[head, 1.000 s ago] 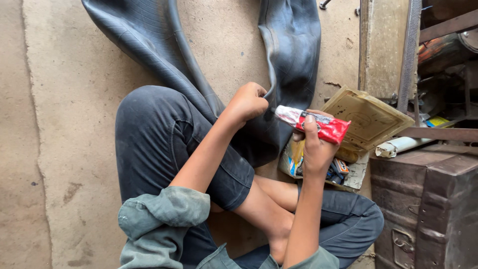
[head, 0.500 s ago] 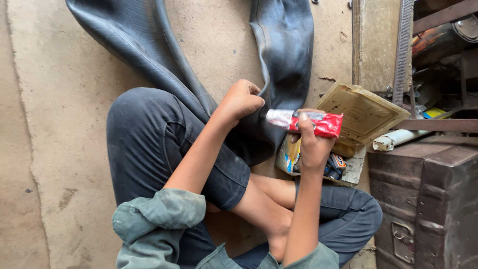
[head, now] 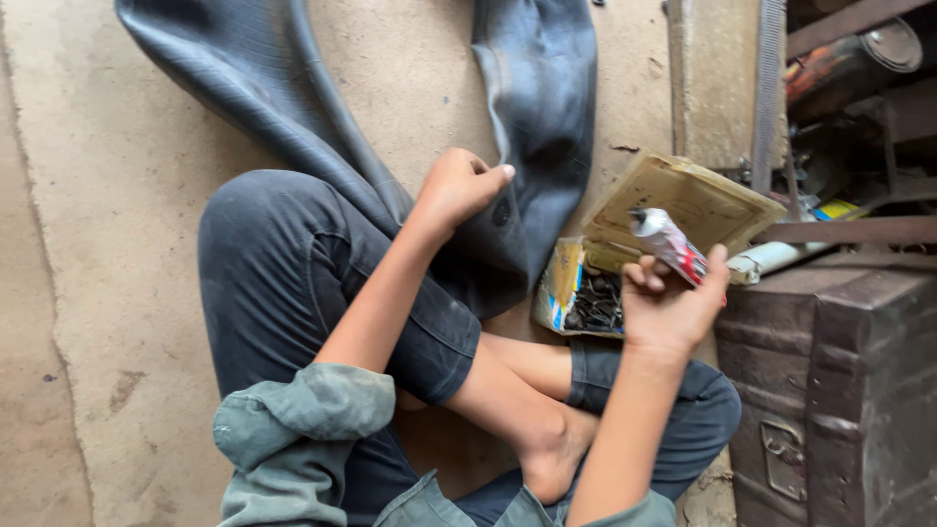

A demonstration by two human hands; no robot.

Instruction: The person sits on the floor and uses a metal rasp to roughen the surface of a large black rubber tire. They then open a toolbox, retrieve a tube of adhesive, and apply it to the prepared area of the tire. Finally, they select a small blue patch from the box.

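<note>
While right hand (head: pixel 673 307) clasps glue tube (head: pixel 669 244), left hand (head: pixel 459 185) fisted on inner tube (head: pixel 532 127), contents hidden

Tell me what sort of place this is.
Likely a tyre repair workshop: a black rubber inner tube lies on the bare concrete floor, an open box of small parts beside it, and a worn metal trunk at the right.

The left hand (head: pixel 459 185) is curled into a loose fist, thumb lying along the top, at the end of a bare forearm stretched forward over the raised left knee (head: pixel 259 220). The right hand (head: pixel 673 303) is lifted to the right of that knee, fingers curled closed, forearm angled steeply upward.
</note>
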